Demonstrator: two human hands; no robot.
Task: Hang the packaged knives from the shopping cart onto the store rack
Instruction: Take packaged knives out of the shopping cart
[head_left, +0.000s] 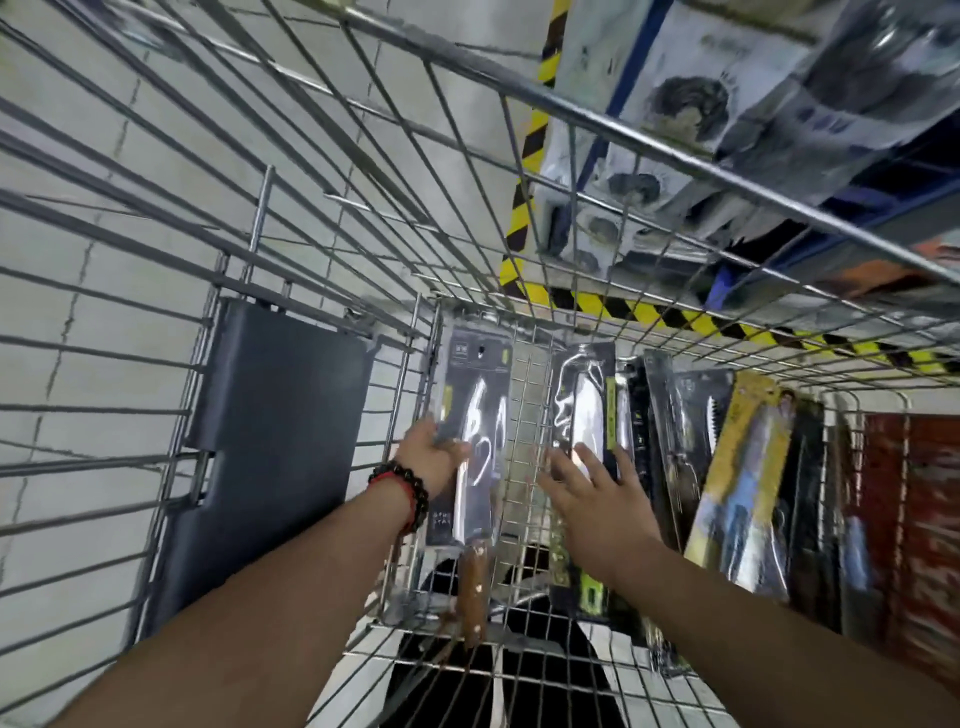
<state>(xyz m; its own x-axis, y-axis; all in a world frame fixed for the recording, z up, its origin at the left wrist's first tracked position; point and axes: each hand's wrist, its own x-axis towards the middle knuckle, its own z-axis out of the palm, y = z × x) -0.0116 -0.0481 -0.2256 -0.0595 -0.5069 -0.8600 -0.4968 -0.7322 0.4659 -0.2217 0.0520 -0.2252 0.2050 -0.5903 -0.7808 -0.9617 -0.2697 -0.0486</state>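
Wire cart (524, 415) over pale floor (78, 260) — left hand (431, 457) grips knife pack (470, 441); right hand (602, 499) fingers spread, perhaps touching blurred packs (587, 405).

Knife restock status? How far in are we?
Early. No knife shows hung, and the rack is not in view. In hand: the left hand grips one packaged knife inside the shopping cart, while the right hand reaches, fingers spread, at a second pack. Left: a row of packs leaning at the cart's right side.
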